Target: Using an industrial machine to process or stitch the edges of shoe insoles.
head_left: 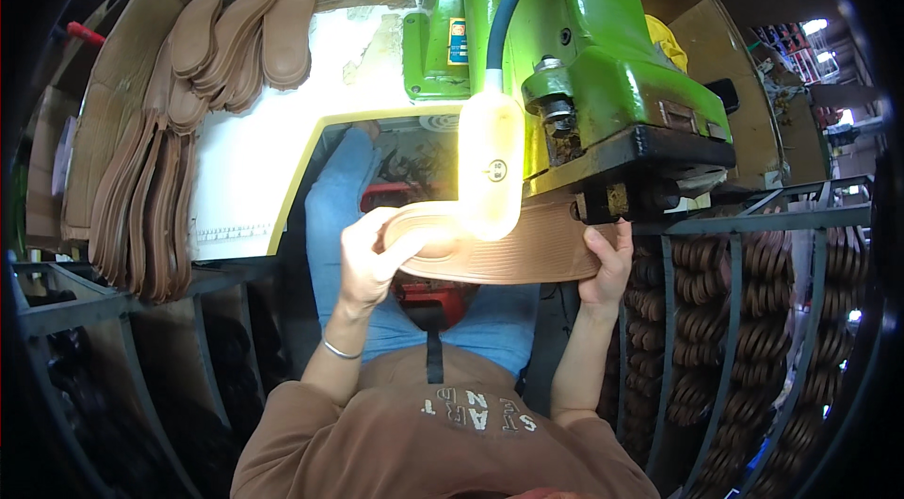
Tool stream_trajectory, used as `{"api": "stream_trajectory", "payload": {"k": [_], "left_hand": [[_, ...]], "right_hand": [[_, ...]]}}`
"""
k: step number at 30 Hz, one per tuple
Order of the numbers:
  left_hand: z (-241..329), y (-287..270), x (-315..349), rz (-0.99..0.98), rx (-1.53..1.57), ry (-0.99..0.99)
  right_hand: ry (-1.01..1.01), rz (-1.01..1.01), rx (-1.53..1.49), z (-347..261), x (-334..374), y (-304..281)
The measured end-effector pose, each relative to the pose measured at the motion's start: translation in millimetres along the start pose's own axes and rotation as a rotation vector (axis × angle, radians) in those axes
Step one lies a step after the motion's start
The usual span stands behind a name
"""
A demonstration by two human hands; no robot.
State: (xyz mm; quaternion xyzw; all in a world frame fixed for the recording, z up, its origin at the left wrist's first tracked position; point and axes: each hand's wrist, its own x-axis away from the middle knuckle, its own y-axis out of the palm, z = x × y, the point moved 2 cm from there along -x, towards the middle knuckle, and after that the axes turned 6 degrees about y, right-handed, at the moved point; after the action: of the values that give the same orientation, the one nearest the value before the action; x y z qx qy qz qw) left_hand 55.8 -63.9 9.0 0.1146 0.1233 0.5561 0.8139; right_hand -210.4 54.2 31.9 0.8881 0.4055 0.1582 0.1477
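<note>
A brown shoe sole (551, 249) with a ridged face lies sideways in front of me, held by both hands. My left hand (370, 259) pinches its rounded left end, thumb on the face. At the right end my right hand (607, 264) grips the edge, its thumb in front and a finger raised beside the machine head. That end sits right under the dark working head (617, 202) of a green machine (612, 38); whether the two touch, I cannot tell. A glowing lamp (490, 160) on a blue flexible neck hangs over the sole and hides part of its upper edge.
Brown soles (287, 33) lie piled at the back left of the white table (240, 174), and a long row of them (141, 207) leans at its left edge. Cardboard walls (122, 94) surround the bench. Racks packed with soles (697, 329) stand to the right; dark racks stand left.
</note>
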Motion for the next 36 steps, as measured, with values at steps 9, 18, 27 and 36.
{"api": "stream_trajectory", "payload": {"k": [9, 18, 27, 36], "left_hand": [[-12, -78, 46, -0.079, 0.035, -0.254], [-1, -28, 13, -0.37, -0.466, -0.195], [43, 50, -55, -0.418, -0.551, 0.547], [38, -18, -10, -0.233, -0.613, -0.084]], "right_hand": [[0.09, -0.208, 0.107, 19, 3, 57], [0.04, -0.218, 0.232, 25, -4, 64], [-0.191, 0.12, 0.103, 9, 3, -17], [0.061, -0.077, 0.002, 19, -1, 47]]}}
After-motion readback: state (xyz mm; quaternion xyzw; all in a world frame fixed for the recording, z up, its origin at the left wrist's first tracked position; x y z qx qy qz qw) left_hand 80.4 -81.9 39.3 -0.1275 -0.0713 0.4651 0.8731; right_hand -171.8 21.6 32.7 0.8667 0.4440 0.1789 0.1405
